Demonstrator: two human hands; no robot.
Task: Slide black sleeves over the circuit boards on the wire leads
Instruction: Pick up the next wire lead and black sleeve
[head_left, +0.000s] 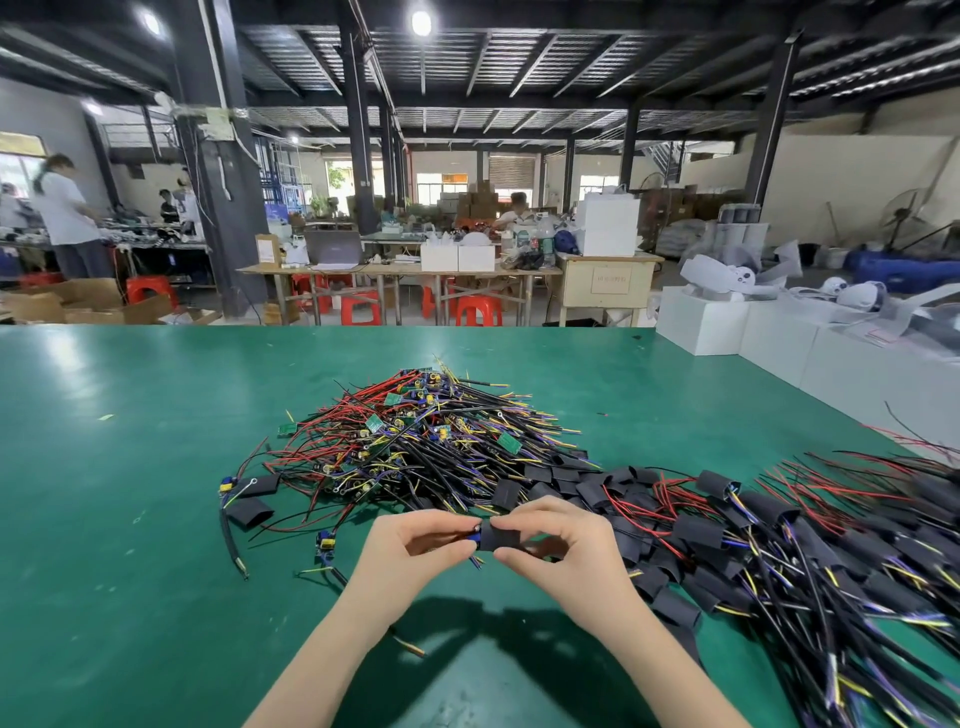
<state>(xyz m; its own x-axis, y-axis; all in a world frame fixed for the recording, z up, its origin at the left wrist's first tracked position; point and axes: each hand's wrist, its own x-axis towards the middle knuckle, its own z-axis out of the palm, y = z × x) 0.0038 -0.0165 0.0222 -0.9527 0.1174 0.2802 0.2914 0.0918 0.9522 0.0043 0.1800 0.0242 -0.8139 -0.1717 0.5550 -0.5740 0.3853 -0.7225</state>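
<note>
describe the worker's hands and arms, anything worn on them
Both are bare: the left hand and right hand wear no gloves, and no rings, watch or wristband show. Both forearms are uncovered down to the bottom edge of the picture, with no sleeves in view.

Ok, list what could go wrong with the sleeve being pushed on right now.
1. The board still pokes out of the black sleeve held between the left hand and right hand; its parts could snag the sleeve's edge.
2. Its loose wires hang just above the table; they may bend or tangle.
3. The finished pile lies beside the right hand and could be knocked.
</note>
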